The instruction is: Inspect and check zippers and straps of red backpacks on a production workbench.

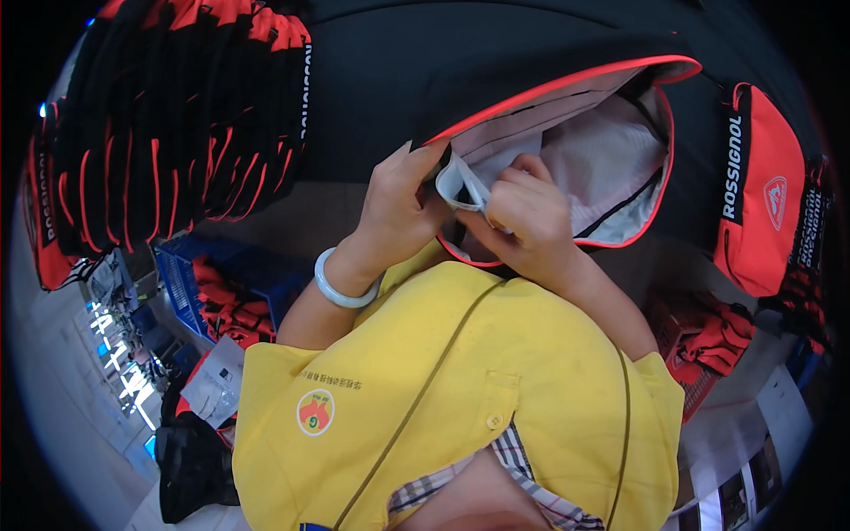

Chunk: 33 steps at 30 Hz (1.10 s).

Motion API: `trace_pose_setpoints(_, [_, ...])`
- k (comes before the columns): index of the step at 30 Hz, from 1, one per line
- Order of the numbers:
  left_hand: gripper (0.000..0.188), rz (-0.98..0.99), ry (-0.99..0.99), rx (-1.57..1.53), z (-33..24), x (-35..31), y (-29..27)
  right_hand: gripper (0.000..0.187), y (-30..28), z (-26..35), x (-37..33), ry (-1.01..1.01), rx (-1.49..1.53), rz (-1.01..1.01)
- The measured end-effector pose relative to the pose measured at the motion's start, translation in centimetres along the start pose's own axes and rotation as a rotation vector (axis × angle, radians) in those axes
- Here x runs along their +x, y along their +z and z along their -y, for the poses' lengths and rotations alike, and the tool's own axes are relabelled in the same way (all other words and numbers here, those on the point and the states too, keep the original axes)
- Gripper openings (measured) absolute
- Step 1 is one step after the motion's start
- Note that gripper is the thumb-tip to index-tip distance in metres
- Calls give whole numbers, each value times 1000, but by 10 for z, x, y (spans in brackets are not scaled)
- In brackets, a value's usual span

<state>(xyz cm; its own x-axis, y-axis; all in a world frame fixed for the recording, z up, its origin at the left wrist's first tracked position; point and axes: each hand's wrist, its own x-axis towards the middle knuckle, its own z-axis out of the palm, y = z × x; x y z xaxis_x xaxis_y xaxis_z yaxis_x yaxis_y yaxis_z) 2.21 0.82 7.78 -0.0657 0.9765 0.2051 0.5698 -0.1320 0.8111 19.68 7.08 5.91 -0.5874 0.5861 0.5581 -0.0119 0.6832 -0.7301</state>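
Observation:
A black bag with red trim (567, 86) lies opened out in front of me, its pale lining (611, 146) showing. At the near left corner of its opening, my left hand (396, 205) is closed with thumb and fingers around the bag's edge and a folded white flap (453, 180). Curled against the other side of this flap is my right hand (531, 215), its fingers bent and pinching. A dark gap shows inside the fold. Whether the flap is part of the lining or a separate piece, I cannot tell.
A row of black and red bags (190, 124) stands packed at the left of the dark table (372, 97). Another red and black bag (761, 190) is at the right. Below the table are a blue crate (177, 283) and a red crate (699, 394), both with red pieces.

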Motion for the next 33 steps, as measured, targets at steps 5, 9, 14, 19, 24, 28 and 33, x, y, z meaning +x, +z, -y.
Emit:
trace_pose_setpoints(5, [54,-1,-44,-27,0,1,1,32,5,3,-3,126,189,-143])
trace_pose_setpoints(9, [50,15,-53,12,2,0,1,28,-1,-3,-1,1,113,-46])
trace_pose_setpoints(14, [48,16,-27,23,3,-1,3,28,-3,-5,-1,-48,116,-5])
trace_pose_setpoints(19, [48,24,-21,35,-3,2,2,26,-7,-4,-1,11,124,16])
trace_pose_setpoints(24, [45,5,5,53,-5,10,0,15,-9,-10,1,432,381,-171])
trace_pose_setpoints(28, [36,-34,-131,-41,-5,21,-7,3,-9,-47,-5,736,525,-399])
trace_pose_setpoints(33, [34,-228,62,248,9,46,-2,24,-13,-40,-9,465,233,-74])
